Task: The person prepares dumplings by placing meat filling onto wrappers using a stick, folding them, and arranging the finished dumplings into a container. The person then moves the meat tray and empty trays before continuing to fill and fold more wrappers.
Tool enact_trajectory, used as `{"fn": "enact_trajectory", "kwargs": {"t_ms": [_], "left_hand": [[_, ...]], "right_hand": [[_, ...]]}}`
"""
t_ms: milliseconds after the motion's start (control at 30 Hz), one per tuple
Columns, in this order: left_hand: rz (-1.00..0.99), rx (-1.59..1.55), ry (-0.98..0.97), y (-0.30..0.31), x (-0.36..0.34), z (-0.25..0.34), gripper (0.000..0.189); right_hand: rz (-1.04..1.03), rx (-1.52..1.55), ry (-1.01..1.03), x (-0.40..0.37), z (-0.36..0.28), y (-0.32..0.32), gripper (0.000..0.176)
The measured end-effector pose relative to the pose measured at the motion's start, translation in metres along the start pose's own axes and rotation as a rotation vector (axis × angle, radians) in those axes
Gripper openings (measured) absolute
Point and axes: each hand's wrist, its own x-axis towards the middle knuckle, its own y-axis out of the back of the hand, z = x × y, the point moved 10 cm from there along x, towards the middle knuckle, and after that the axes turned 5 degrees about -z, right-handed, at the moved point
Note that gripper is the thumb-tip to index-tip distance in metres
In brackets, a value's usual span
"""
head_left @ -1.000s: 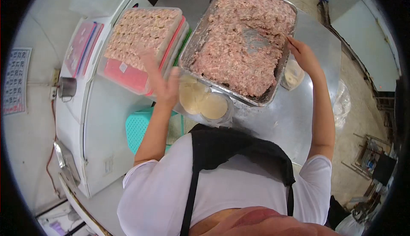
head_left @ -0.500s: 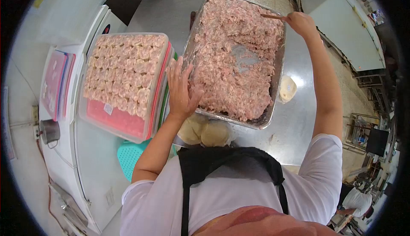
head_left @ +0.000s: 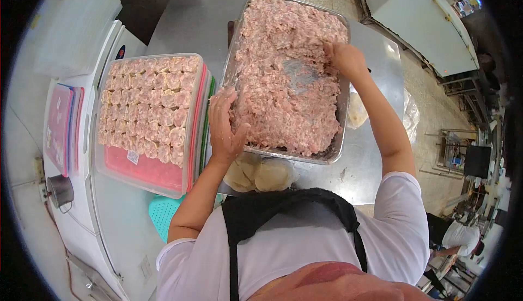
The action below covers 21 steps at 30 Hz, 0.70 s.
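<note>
A deep metal tray [head_left: 339,143] holds a broad mass of ground meat [head_left: 283,34], with a patch of bare metal showing in its middle. My right hand [head_left: 347,60] is closed over the meat at the tray's right side, around a thin brown wooden stick that is mostly hidden now. Against the tray's left wall rests my left hand [head_left: 224,129], thumb and fingers apart, with bits of meat on the fingertips. Left of it, a clear plastic container [head_left: 147,184] carries rows of meat-filled dumplings [head_left: 150,99] on a pink sheet.
Stacks of round dough wrappers [head_left: 275,174] lie before the tray, and another pale stack [head_left: 357,110] lies to its right. A turquoise perforated basket [head_left: 162,214] sits below the dumpling container. A metal pot [head_left: 60,189] stands far left. Another person [head_left: 460,235] appears at lower right.
My right hand has moved down and left, from the tray's upper right rim into the meat. The stick, plainly visible before, is now mostly hidden. My left hand stays at the tray's left side.
</note>
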Motion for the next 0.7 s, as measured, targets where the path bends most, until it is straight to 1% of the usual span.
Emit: {"fn": "enact_trajectory", "kwargs": {"t_ms": [33,100,167,200,267,300,367,433,500,533,600,700], "left_hand": [[-0.006,-0.009,0.007,-0.001,0.001,0.001,0.069],[-0.009,-0.01,0.016,-0.001,0.002,0.0,0.066],[-0.006,-0.008,0.043,0.0,0.001,-0.001,0.06],[-0.001,-0.009,0.043,0.0,0.001,0.0,0.06],[0.011,-0.038,0.054,0.003,0.001,-0.003,0.058],[0.011,-0.031,0.06,0.004,0.0,-0.004,0.058],[0.011,-0.045,0.057,0.003,0.001,-0.004,0.06],[0.019,-0.023,0.063,0.004,0.0,-0.004,0.062],[0.019,0.0,0.059,0.003,0.0,-0.006,0.067],[0.022,0.001,0.066,0.004,0.0,-0.006,0.067],[0.011,-0.006,0.086,0.005,0.001,-0.006,0.069],[0.013,-0.042,0.078,0.006,0.001,-0.008,0.072]], "right_hand": [[-0.053,-0.063,0.006,-0.011,-0.018,0.012,0.05],[-0.229,-0.094,0.134,-0.026,-0.042,-0.002,0.042],[-0.322,-0.13,0.299,-0.066,-0.099,-0.026,0.034],[-0.202,-0.145,0.377,-0.079,-0.127,-0.024,0.025],[-0.126,-0.237,0.456,-0.081,-0.133,-0.011,0.021],[-0.127,-0.232,0.464,-0.076,-0.128,-0.004,0.021],[-0.078,-0.331,0.506,-0.048,-0.107,0.013,0.034],[0.038,-0.386,0.422,-0.023,-0.098,0.059,0.036],[0.133,-0.41,0.34,0.02,-0.075,0.075,0.035],[0.129,-0.41,0.348,0.036,-0.073,0.08,0.035],[0.238,-0.39,0.399,0.062,-0.076,0.097,0.03],[0.19,-0.404,0.387,0.099,-0.096,0.066,0.033]]}}
